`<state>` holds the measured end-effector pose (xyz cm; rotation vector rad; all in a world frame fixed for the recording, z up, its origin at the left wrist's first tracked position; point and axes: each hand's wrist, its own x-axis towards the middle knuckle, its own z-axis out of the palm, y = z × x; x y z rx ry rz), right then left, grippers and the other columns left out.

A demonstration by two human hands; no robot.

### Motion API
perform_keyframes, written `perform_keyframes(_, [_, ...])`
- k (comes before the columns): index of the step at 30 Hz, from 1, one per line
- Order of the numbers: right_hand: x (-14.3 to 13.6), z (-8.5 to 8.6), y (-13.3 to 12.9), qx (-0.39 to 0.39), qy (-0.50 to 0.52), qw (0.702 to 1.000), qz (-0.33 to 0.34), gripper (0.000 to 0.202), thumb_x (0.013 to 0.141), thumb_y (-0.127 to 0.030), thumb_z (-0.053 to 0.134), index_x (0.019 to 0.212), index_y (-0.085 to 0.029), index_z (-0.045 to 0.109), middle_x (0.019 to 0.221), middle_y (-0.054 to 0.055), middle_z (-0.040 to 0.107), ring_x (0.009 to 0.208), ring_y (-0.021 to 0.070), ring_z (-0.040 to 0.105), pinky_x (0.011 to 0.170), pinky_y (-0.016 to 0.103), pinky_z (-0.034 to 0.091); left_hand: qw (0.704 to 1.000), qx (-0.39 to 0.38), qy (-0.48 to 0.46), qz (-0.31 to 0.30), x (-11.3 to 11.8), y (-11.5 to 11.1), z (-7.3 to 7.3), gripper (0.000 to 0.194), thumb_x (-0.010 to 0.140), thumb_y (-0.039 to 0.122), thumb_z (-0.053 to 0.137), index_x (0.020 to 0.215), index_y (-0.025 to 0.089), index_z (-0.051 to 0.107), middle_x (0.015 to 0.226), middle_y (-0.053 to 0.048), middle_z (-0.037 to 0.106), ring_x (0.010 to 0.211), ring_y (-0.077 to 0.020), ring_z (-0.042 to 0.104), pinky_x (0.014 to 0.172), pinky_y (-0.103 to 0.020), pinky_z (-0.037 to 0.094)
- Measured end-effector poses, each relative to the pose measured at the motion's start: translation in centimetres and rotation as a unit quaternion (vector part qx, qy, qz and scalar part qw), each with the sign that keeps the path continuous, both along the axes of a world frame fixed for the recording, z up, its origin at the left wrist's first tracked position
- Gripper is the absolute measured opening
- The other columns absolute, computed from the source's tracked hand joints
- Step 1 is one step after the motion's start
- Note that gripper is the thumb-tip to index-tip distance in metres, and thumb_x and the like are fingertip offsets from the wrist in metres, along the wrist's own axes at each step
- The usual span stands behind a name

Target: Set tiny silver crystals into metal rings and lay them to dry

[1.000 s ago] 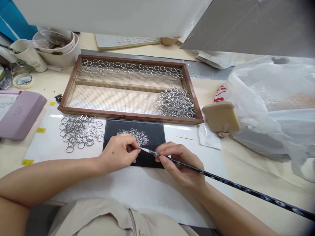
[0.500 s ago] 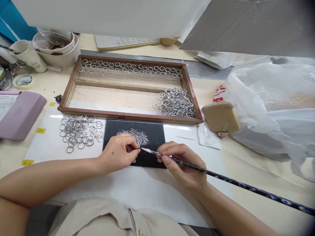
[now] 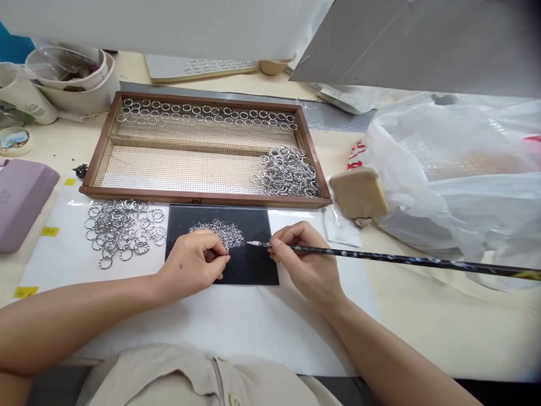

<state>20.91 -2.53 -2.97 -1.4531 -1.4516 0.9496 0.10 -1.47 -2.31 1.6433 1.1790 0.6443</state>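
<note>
My left hand (image 3: 195,260) is closed in a pinch over the left part of a black mat (image 3: 253,270); whatever lies between the fingertips is hidden. My right hand (image 3: 302,262) grips a long black patterned picking pen (image 3: 363,255) near its pale pointed tip. That tip hovers at the right edge of a heap of tiny silvery stones (image 3: 228,232) on the mat. Left of the mat lies a loose pile of silver rings (image 3: 122,228) on a white sheet (image 3: 203,321).
Behind the mat stands a wooden-framed mesh tray (image 3: 203,198) with rows of rings and a ring heap (image 3: 289,175). A tan block (image 3: 359,192) and plastic bags (image 3: 422,186) are at right; a mauve case (image 3: 27,203) and white tubs (image 3: 78,93) at left.
The pen's tip has drawn away from my left fingertips to the edge of the stone heap, and its shaft lies flatter. The whole view has shifted slightly.
</note>
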Motion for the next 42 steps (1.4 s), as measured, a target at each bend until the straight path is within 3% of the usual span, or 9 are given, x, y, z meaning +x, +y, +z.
perform_keyframes(42, [-0.16, 0.03, 0.16, 0.005, -0.006, 1.0, 0.006, 0.017, 0.079, -0.018, 0.056, 0.067, -0.021, 0.043, 0.066, -0.001, 0.056, 0.059, 0.0124, 0.051, 0.053, 0.028, 0.043, 1.0, 0.015, 0.007, -0.004, 0.03, -0.02, 0.18, 0.012, 0.074, 0.01, 0.057, 0.063, 0.015, 0.057, 0.059, 0.001, 0.057, 0.057, -0.0088, 0.058, 0.05, -0.018, 0.044])
